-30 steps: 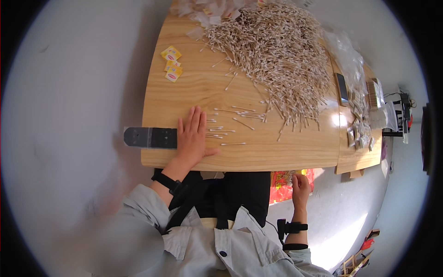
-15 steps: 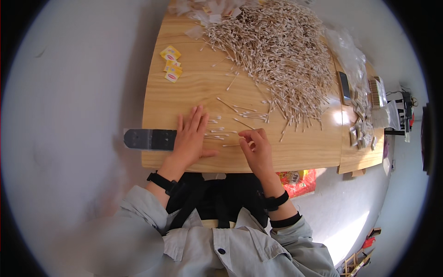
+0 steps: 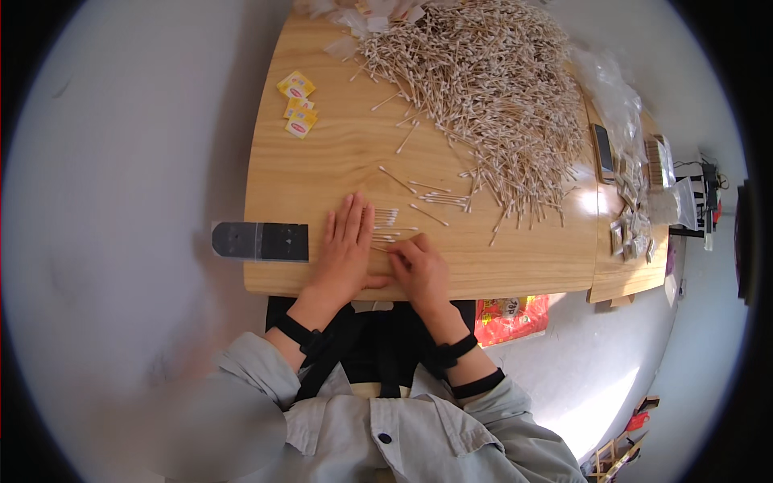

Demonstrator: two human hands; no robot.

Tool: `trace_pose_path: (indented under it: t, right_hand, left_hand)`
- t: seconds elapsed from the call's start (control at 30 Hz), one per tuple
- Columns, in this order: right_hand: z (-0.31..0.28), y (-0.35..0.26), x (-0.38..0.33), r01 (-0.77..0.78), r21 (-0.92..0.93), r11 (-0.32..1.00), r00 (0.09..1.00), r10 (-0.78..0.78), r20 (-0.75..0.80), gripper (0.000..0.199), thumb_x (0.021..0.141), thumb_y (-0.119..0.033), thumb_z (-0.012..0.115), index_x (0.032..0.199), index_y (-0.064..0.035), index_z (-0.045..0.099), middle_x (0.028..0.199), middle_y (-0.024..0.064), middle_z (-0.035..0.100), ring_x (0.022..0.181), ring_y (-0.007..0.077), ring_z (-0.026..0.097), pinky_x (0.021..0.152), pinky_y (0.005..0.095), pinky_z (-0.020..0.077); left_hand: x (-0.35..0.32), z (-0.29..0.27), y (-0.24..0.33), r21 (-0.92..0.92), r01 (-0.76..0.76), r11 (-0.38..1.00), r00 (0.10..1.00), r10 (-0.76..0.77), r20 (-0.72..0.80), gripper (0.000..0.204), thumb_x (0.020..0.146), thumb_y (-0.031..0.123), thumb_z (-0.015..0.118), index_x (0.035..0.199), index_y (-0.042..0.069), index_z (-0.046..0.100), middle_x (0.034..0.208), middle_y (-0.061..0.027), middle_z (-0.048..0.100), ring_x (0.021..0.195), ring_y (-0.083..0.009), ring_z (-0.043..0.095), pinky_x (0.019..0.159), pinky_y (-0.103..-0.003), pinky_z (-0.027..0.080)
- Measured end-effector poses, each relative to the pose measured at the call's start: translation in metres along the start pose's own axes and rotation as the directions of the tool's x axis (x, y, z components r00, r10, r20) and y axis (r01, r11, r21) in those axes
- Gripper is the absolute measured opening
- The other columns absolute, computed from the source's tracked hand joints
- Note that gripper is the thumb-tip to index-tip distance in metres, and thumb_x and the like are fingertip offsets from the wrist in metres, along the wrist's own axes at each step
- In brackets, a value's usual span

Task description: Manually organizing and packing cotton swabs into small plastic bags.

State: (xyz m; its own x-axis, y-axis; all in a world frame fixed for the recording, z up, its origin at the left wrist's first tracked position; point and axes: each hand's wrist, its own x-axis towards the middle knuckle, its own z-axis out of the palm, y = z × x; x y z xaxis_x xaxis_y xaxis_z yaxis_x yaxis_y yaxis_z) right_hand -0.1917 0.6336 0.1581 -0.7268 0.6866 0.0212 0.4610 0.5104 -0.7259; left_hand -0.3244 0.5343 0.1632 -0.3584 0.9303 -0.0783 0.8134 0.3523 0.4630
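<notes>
My left hand (image 3: 345, 251) lies flat on the wooden table with its fingers stretched out and close together. Beside its fingers is a small row of cotton swabs (image 3: 390, 229); their left ends are hidden by the hand. Close to its thumb, my right hand (image 3: 422, 272) pinches what looks like a single cotton swab (image 3: 380, 248), partly covered by the fingertips. A few loose swabs (image 3: 441, 197) lie just beyond. Farther back spreads a large heap of wooden-stick cotton swabs (image 3: 491, 97).
Left of my hand, a dark flat strip (image 3: 282, 241) overhangs the table's left edge. Yellow-and-white cards (image 3: 300, 122) lie at the far left. On the right are a phone (image 3: 601, 150), clear plastic bags (image 3: 608, 84) and small filled packets (image 3: 630, 237). A red package (image 3: 515, 318) sits below the front edge.
My right hand has moved left, bringing its pinched swab up to the row by my left hand. My left hand has slid slightly right, still flat.
</notes>
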Motion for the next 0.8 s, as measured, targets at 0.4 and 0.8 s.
trace_pose_path:
  t: [0.4, 0.8]
  right_hand:
    - [0.014, 0.009, 0.009, -0.016, 0.402, 0.915, 0.944, 0.146, -0.295, 0.031, 0.098, -0.017, 0.045, 0.122, 0.0021, 0.052, 0.116, 0.0168, 0.049, 0.111, 0.0268, 0.049, 0.097, 0.0342, 0.0397]
    - [0.016, 0.006, 0.009, -0.01, 0.562, 0.827, 0.89, 0.264, -0.372, 0.036, 0.094, -0.012, 0.051, 0.128, 0.001, 0.048, 0.12, 0.016, 0.047, 0.11, 0.0263, 0.049, 0.094, 0.0367, 0.0397]
  left_hand:
    - [-0.008, 0.011, 0.014, -0.111, 0.042, 0.993, 0.993, -0.054, -0.102, 0.121, 0.064, 0.034, 0.085, 0.148, -0.005, 0.007, 0.155, -0.0282, 0.004, 0.145, -0.0426, 0.007, 0.117, -0.052, 0.011]
    - [-0.001, 0.004, 0.002, 0.074, 0.007, 0.997, 0.989, 0.004, -0.147, 0.089, 0.081, 0.027, 0.071, 0.147, -0.004, 0.02, 0.154, -0.0224, 0.017, 0.144, -0.0355, 0.018, 0.115, -0.052, 0.018]
